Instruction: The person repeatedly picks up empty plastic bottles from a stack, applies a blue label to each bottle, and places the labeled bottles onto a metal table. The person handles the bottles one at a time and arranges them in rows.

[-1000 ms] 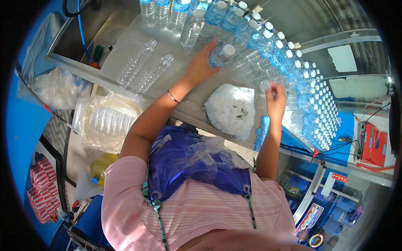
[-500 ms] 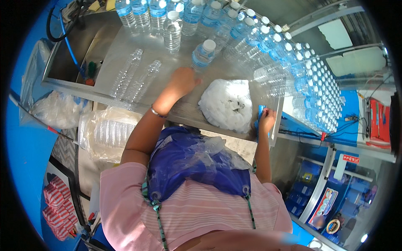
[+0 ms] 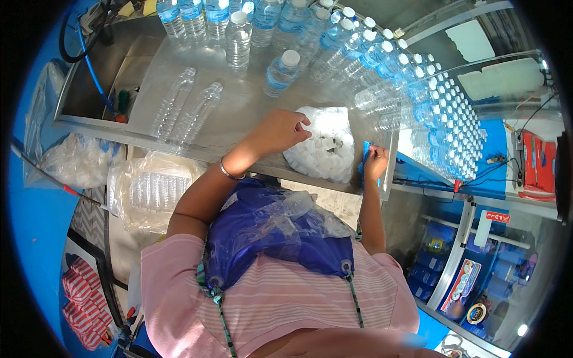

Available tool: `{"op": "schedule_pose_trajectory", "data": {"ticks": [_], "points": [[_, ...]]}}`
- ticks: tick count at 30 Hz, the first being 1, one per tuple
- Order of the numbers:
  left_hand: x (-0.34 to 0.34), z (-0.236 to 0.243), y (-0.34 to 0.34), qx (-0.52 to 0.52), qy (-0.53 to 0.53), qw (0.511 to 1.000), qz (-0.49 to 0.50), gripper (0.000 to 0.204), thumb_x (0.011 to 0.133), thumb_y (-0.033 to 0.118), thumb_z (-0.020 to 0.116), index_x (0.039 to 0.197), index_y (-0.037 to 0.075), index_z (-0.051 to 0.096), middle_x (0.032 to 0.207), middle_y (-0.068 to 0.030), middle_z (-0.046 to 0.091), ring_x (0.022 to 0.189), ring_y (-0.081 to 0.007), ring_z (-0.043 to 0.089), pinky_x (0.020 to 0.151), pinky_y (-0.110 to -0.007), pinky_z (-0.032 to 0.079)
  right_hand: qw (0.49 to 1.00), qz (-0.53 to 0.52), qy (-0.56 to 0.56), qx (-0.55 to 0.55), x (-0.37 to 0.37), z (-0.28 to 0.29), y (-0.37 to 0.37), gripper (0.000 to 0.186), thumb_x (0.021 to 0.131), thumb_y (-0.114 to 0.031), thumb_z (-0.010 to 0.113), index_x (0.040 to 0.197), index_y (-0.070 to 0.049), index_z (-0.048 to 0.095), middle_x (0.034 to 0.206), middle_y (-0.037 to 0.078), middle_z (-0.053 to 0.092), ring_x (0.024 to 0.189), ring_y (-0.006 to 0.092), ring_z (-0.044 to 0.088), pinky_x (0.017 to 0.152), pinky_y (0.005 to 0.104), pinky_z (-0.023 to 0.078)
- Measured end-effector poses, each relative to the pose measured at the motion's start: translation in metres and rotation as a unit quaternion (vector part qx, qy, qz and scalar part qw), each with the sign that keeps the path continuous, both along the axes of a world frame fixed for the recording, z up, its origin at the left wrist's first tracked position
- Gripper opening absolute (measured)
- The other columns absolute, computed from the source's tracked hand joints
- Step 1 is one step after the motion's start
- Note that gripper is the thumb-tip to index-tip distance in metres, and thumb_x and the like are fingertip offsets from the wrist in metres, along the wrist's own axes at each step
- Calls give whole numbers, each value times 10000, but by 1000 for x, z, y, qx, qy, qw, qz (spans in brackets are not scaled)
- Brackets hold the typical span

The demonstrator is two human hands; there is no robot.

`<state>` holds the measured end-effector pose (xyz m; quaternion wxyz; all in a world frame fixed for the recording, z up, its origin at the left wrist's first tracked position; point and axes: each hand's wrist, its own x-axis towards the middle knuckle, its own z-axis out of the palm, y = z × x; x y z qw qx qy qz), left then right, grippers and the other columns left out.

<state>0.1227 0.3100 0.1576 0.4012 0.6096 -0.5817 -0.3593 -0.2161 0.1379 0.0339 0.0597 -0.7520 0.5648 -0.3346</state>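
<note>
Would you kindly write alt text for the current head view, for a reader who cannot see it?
At a metal counter, a person's right hand touches blue strips while the left hand, seemingly empty, is beside a white bag. Two clear bottles lie to the left; capped, blue-labelled bottles stand behind.

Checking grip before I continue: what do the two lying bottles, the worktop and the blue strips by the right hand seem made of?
Two lying bottles: glossy plastic, probably; see-through, ribbed walls.
Worktop: likely stainless steel; grey, with blurred bright reflections.
Blue strips: perhaps thin plastic film; slim and bright blue, but too small to be sure.
</note>
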Motion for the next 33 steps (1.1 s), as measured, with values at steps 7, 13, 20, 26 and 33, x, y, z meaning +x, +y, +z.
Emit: {"op": "schedule_pose_trajectory", "data": {"ticks": [7, 13, 20, 26, 33], "points": [[-27, -7, -17, -127, 67, 990, -11, 419, 894, 274, 663, 1224, 25, 592, 1081, -102, 677, 931, -208, 652, 830, -336, 511, 970, 174, -168, -8, 81, 116, 34, 115, 784, 12, 715, 893, -23, 726, 827, 78, 592, 811, 196, 567, 739, 304, 461], [-27, -9, -27, -24, 478, 878, -11, 292, 898, 179, 658, 1137, 14, 633, 902, 7, 641, 806, -43, 549, 684, -237, 464, 933, 298, -194, 61, 179, 166, 77, 298, 748, -29, 770, 1008, -24, 624, 815, 34, 563, 753, 117, 525, 668, 253, 432], [31, 9, 10, -130, 370, 905, 164, 163, 832, 146, 728, 924, 18, 688, 754, -2, 652, 690, -52, 572, 644, -241, 475, 836, 396, -228, 305, 243, 170, 78, 179, 832, -99, 748, 868, -43, 581, 749, -16, 582, 669, 35, 496, 593, 194, 403], [74, 21, 33, -153, 297, 883, 330, 199, 778, 129, 789, 907, 22, 681, 757, -7, 669, 673, -52, 586, 607, -239, 483, 803, 467, -189, 320, 299, 186, 74, 130, 844, -111, 725, 824, -32, 624, 686, -10, 608, 633, 43, 526, 570, 213, 418], [94, 3, 35, -152, 221, 869, 416, 278, 734, 179, 830, 890, 8, 676, 695, -38, 663, 600, -72, 571, 545, -262, 466, 822, 513, -15, 245, 350, 204, 58, 91, 831, -108, 698, 836, -22, 668, 673, 47, 643, 588, 135, 583, 573, 277, 454]]}}
